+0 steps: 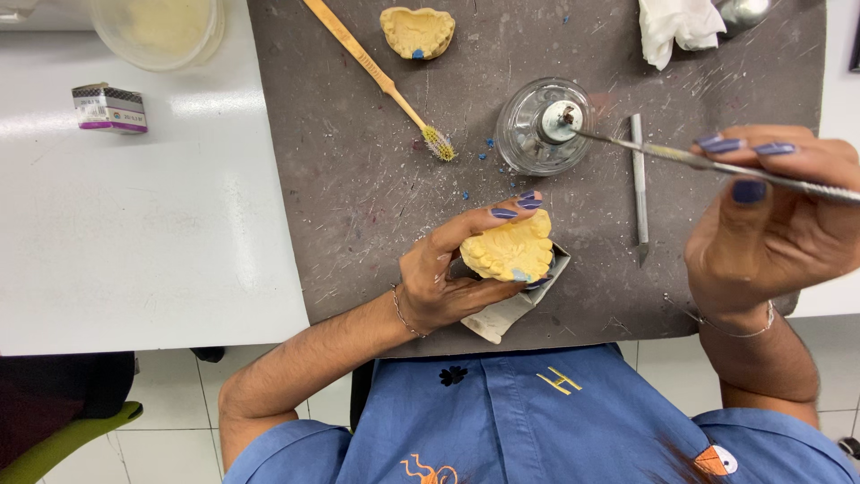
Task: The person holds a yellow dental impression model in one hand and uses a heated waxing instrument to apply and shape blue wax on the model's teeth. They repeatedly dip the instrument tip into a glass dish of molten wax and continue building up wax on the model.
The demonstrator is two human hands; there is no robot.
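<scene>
**Desk:** Blue shirt cloth [555, 421] fills the bottom of the frame, closest to the lens. What are the hands doing above it?

**Photographer:** Left hand [448, 269] is curled around a yellow plaster dental cast [509, 248], thumb and fingertips pressed to its rim, holding it over a grey block [515, 309] at the near edge of the dark grey mat [358, 179]. Right hand [761, 215] pinches a slim metal carving tool [717, 166] between thumb and fingers; its tip reaches the wick cap of a glass spirit lamp [542, 125], just beyond and to the left of that hand.

**Desk:** Room to move?

**Photographer:** Between the two hands lies a second metal instrument [638, 188], flat on the mat, apart from both. Left of the cast hand the mat is open up to its straight edge, then smooth white tabletop [134, 242]. Beyond the cast hand, a wooden-handled brush [385, 81] lies diagonally, bristles near the lamp, with blue crumbs scattered around.

**Desk:** Surfaces?

**Photographer:** Mat is scratched and flecked with white scrapings. Cast is matte, lumpy, with a scalloped outline; another cast [417, 31] sits at the far edge. Crumpled white tissue [676, 27] lies beyond the right hand.
</scene>
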